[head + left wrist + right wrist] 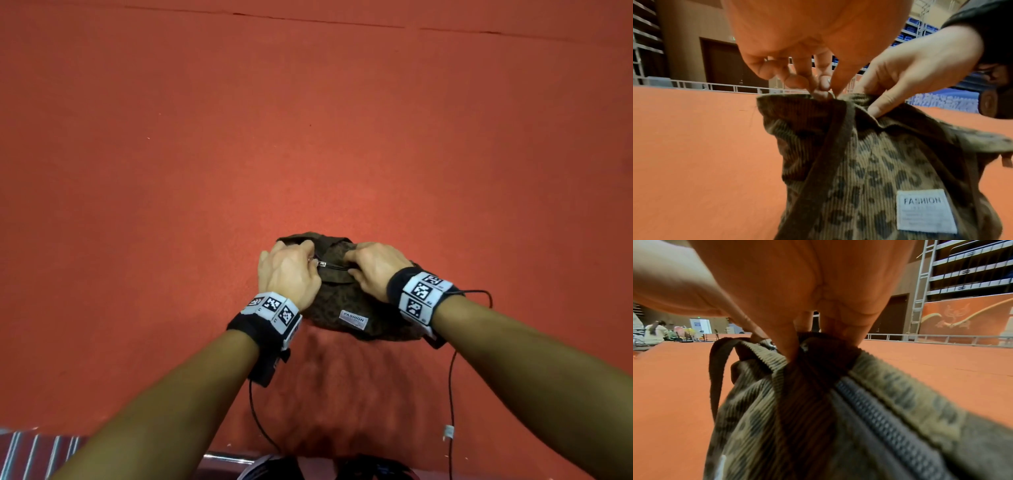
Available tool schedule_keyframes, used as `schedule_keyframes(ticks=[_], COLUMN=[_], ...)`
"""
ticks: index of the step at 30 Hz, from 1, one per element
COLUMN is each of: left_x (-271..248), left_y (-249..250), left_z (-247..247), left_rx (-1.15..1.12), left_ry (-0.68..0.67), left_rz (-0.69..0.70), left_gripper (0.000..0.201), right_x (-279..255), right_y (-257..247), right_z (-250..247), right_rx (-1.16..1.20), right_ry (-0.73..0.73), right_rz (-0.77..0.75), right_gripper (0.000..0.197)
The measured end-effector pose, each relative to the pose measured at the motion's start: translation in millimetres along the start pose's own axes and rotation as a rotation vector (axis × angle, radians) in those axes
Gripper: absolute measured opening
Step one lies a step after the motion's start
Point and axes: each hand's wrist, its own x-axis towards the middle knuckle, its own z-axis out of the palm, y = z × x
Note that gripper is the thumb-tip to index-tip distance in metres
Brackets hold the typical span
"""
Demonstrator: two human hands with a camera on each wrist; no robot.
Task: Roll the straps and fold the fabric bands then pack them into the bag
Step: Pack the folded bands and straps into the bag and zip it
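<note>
A brown leopard-print corduroy bag [342, 305] with a white "FASHION" label [354, 319] stands on the red floor just in front of me. My left hand [291, 269] pinches the metal zipper pull [321, 263] at the bag's top. My right hand [371, 269] grips the bag's top edge beside the zipper line. In the left wrist view the left hand [818, 84] pinches at the rim of the bag [869, 170], and the right hand [910, 73] holds the fabric. In the right wrist view the zipper teeth [885, 423] lie closed. No straps or bands are in sight.
Red carpet [308, 120] spreads all around the bag. Cables [452, 394] hang from both wristbands. A striped cloth [30, 455] shows at the lower left corner. Railings [715, 86], a dark door [725, 65] and a seated person [655, 334] are far off.
</note>
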Motion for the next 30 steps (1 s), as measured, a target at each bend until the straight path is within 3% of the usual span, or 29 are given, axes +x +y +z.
schedule_keyframes(ticks=[4,8,12,15,17,19,21,24,27,30], left_x=[18,18,18,15,12,11,14,20,23,23], left_y=[-25,-46,-46,-41,-31,-23,-19,-11,-6,-3], left_z=[-27,-31,-20,-6,4,15,25,34,38,37], left_rx=[-0.029,0.003,-0.140,-0.082,-0.042,0.059,0.201,0.288,0.270,0.207], left_ry=[0.030,0.007,-0.023,0.003,-0.099,-0.241,-0.269,-0.229,-0.230,-0.281], left_rz=[-0.164,-0.067,-0.126,0.112,0.305,0.469,0.565,0.605,0.608,0.559], left_gripper=[0.006,0.011,0.011,0.023,0.042,0.072,0.088,0.078,0.060,0.047], right_x=[-14,-20,-19,-24,-30,-39,-48,-63,-75,-82], right_y=[16,12,2,4,5,6,8,15,23,25], right_z=[-11,0,19,29,33,36,39,45,52,54], right_rx=[-0.026,-0.002,-0.017,0.027,0.055,0.065,0.014,-0.059,-0.065,-0.024], right_ry=[-0.041,0.006,-0.009,0.038,0.081,0.086,0.055,0.044,0.051,0.090], right_rz=[-0.022,-0.005,0.091,0.163,0.212,0.263,0.308,0.413,0.517,0.518], right_gripper=[0.020,0.022,0.032,0.038,0.046,0.063,0.086,0.095,0.081,0.062])
